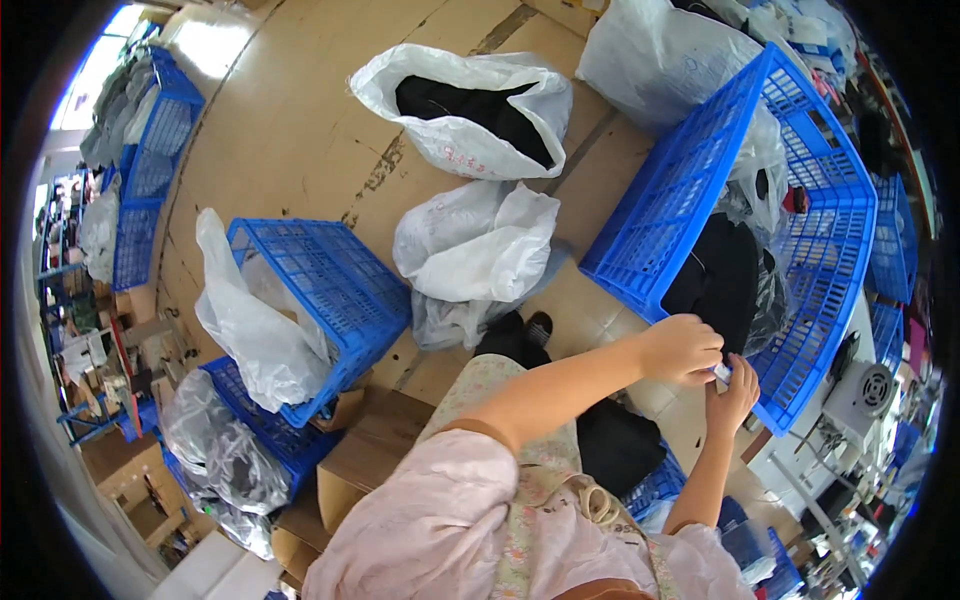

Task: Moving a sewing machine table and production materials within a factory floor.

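Observation:
My left hand (682, 348) reaches across to the right, its fingers closed in a pinch. Just below it, my right hand (735, 395) is closed on a small white piece (721, 373), too small to name exactly. The two sets of fingertips nearly meet at that piece. Right beyond them, black cloth (722, 275) hangs over the near side of a large blue plastic crate (640, 225). Whether my left fingers grip the white piece or the cloth's edge cannot be made out.
Clear plastic bags (765, 180) lie inside the crate. On the floor stand a white sack (460, 145) of black cloth and a knotted white bag (485, 250). A tilted blue crate (330, 270) and a cardboard box (375, 440) are at left. More black cloth (615, 440) lies beside my lap.

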